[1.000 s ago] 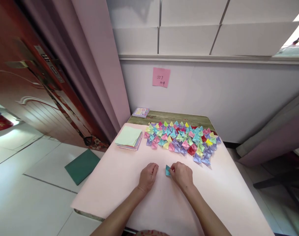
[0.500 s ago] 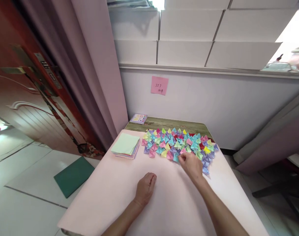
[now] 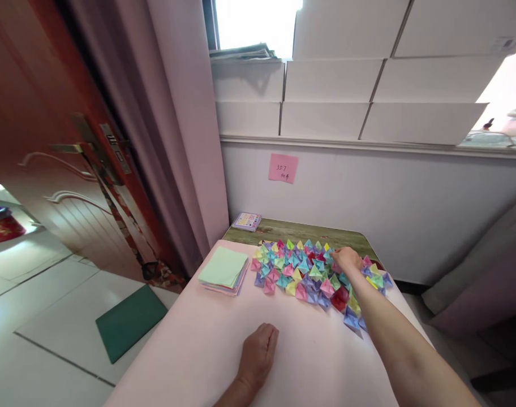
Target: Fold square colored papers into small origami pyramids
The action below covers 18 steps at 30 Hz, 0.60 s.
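A dense spread of small folded paper pieces, pointed and many-coloured, lies over the far part of the pink-covered table. My right hand reaches over it to the back edge. Its fingers are pinched at a light blue folded paper piece, which the fingertips partly hide. My left hand rests closed like a fist on the pink cover, apart from the paper, with nothing showing in it. To the left of the folded pieces is a stack of square paper sheets, pale green on top.
A small printed packet sits on the wooden table top by the wall. A pink note is stuck to the wall. Left of the table are a curtain, a door and a green board on the floor.
My right hand has moved from the front edge of the folded pieces to the back edge. A light blue piece is gone from the front edge. My left hand stays closed; the view has tilted up.
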### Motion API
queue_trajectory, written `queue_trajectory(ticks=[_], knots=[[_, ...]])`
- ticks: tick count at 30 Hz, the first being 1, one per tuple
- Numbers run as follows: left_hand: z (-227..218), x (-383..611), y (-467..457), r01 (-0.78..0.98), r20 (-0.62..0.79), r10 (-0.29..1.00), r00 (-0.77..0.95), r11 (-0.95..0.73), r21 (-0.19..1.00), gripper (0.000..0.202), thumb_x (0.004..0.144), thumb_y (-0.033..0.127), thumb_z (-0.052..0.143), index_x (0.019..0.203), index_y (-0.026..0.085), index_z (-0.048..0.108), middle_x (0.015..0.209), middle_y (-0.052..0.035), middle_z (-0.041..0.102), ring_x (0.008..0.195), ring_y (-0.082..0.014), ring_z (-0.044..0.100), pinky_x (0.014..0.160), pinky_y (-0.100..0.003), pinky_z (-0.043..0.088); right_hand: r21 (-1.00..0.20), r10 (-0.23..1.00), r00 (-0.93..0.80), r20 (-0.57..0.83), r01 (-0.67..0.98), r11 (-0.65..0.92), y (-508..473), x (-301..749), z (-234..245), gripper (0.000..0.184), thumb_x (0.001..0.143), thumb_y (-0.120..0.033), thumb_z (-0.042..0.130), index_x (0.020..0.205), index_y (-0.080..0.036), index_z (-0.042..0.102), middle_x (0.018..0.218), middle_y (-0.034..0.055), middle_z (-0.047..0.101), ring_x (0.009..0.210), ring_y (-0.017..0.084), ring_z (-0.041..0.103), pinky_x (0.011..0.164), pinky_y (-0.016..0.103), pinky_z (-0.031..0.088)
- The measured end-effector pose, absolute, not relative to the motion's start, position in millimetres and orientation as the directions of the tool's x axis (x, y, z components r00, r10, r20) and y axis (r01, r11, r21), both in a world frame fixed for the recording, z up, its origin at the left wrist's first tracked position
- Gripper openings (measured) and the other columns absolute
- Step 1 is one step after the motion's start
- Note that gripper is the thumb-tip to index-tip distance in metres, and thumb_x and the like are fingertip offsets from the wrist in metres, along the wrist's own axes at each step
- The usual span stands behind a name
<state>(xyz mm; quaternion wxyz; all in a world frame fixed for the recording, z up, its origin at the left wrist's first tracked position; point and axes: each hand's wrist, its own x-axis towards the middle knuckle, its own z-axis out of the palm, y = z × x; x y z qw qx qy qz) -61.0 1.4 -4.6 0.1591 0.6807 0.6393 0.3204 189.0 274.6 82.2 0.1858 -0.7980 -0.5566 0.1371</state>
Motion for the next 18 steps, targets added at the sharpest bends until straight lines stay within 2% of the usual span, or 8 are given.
queue_trajectory(ticks=[3, 9, 12, 14, 18], knots=[[-4, -61, 1, 0.775, 0.224, 0.974, -0.027, -0.121, 0.620, 0.031, 0.098, 0.029, 0.033, 0.076, 0.022, 0.053, 0.074, -0.0011, 0.059, 0.070, -0.0158, 0.058, 0.065, -0.026, 0.041, -0.490, 0.940, 0.342, -0.004, 0.818, -0.300, 277, 191, 80, 0.030, 0.068, -0.046, 0.067, 0.082, -0.022, 0.078, 0.088, 0.0170, 0.073, 0.084, 0.032, 0.068, 0.067, 0.036, 0.048], [-2, -61, 2, 0.774, 0.220, 0.975, -0.017, -0.126, 0.620, 0.028, 0.097, 0.029, 0.034, 0.078, 0.022, 0.054, 0.077, -0.0010, 0.059, 0.072, -0.0157, 0.058, 0.066, -0.026, 0.041, -0.599, 0.945, 0.311, 0.107, 0.778, -0.188, 216, 205, 75, 0.045, 0.083, -0.055, 0.047, 0.088, -0.021, 0.076, 0.080, 0.0069, 0.074, 0.075, 0.024, 0.066, 0.062, 0.028, 0.044], [0, -60, 3, 0.763, 0.221, 0.975, -0.021, -0.127, 0.634, 0.026, 0.096, 0.028, 0.037, 0.078, 0.022, 0.055, 0.077, -0.0011, 0.060, 0.072, -0.0156, 0.059, 0.066, -0.026, 0.042, -0.719, 0.970, 0.155, 0.187, 0.695, 0.027, 145, 200, 52, 0.051, 0.081, -0.062, 0.050, 0.081, -0.017, 0.075, 0.069, 0.0043, 0.071, 0.064, 0.021, 0.063, 0.056, 0.026, 0.042], [-1, -59, 2, 0.741, 0.227, 0.974, -0.028, -0.132, 0.659, 0.022, 0.094, 0.026, 0.040, 0.080, 0.021, 0.056, 0.078, -0.0010, 0.062, 0.072, -0.0153, 0.059, 0.066, -0.026, 0.043, -0.774, 0.992, 0.012, 0.125, 0.627, 0.090, 94, 192, 31, 0.049, 0.079, -0.062, 0.053, 0.074, -0.017, 0.073, 0.063, 0.0026, 0.068, 0.060, 0.020, 0.061, 0.056, 0.025, 0.044], [-6, -58, -3, 0.671, 0.295, 0.952, -0.084, -0.165, 0.723, 0.012, 0.090, 0.022, 0.048, 0.090, 0.021, 0.060, 0.080, -0.0013, 0.064, 0.069, -0.0137, 0.059, 0.066, -0.025, 0.046, -0.866, 0.997, -0.069, -0.034, 0.501, 0.005, 18, 181, -2, 0.043, 0.079, -0.059, 0.056, 0.076, -0.020, 0.075, 0.065, 0.0015, 0.070, 0.063, 0.021, 0.065, 0.056, 0.024, 0.049]])
